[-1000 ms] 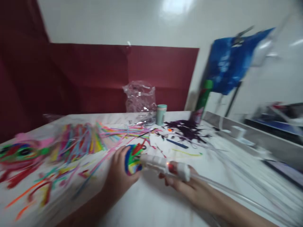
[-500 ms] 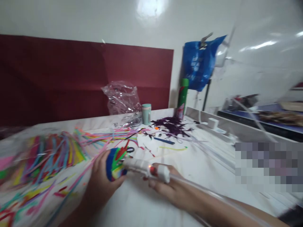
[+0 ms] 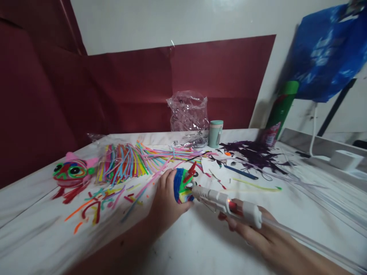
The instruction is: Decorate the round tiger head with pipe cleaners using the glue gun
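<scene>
My left hand (image 3: 164,200) is closed round a small multicoloured pipe-cleaner craft (image 3: 182,185), blue, green, yellow and red, held just above the white table (image 3: 200,244). My right hand (image 3: 252,233) grips a white hot glue gun (image 3: 229,202) with a lit red light. The gun's nozzle touches the craft's right side. A clear glue stick (image 3: 309,244) runs back out of the gun past my wrist.
A spread of coloured pipe cleaners (image 3: 134,160) lies behind my left hand, with cut bits (image 3: 97,202) in front. A finished craft face (image 3: 71,172) sits far left. A clear bag (image 3: 189,114), teal cup (image 3: 215,133), green spray can (image 3: 279,112), purple scraps (image 3: 252,152) and clear sticks (image 3: 321,183) stand beyond.
The camera has swung left and steadied, so the craft face at the far left is back in view. Both hands keep their grip, with the nozzle still at the craft.
</scene>
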`<action>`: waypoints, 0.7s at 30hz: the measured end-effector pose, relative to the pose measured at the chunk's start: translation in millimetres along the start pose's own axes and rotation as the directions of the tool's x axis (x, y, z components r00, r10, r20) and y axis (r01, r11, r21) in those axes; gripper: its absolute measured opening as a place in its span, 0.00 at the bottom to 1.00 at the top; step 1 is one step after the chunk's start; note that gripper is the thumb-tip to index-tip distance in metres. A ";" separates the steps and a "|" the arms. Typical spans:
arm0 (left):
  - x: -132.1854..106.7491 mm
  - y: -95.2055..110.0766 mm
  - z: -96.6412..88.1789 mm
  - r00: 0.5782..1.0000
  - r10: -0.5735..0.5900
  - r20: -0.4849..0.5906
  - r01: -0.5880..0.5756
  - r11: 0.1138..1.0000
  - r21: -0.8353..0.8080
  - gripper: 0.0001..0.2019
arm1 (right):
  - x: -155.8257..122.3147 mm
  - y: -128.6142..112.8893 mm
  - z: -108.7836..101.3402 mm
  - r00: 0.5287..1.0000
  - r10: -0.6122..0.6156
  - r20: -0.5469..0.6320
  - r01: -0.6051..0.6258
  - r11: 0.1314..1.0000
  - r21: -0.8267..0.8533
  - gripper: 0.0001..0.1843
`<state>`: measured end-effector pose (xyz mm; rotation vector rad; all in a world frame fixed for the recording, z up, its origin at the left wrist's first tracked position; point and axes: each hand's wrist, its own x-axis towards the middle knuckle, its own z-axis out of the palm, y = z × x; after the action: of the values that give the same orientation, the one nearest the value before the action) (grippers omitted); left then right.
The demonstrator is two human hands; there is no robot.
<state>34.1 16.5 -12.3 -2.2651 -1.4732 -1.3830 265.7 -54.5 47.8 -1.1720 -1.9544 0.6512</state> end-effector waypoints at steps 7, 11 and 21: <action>-0.3 1.7 0.1 1.000 0.008 -0.003 -0.008 1.000 0.000 0.44 | -1.5 1.3 3.9 1.000 0.012 -0.007 -0.012 1.000 0.007 0.10; -0.1 1.4 0.3 1.000 0.019 -0.004 -0.019 1.000 0.005 0.45 | -1.6 3.6 8.3 1.000 0.001 -0.030 -0.001 1.000 -0.002 0.12; -0.6 0.8 0.5 1.000 0.002 0.006 -0.002 1.000 0.013 0.44 | -0.9 1.2 5.6 1.000 0.001 0.000 -0.001 0.999 0.048 0.13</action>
<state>34.9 16.0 -12.7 -2.2648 -1.4766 -1.3628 262.1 -55.0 43.3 -1.1435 -1.9277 0.6949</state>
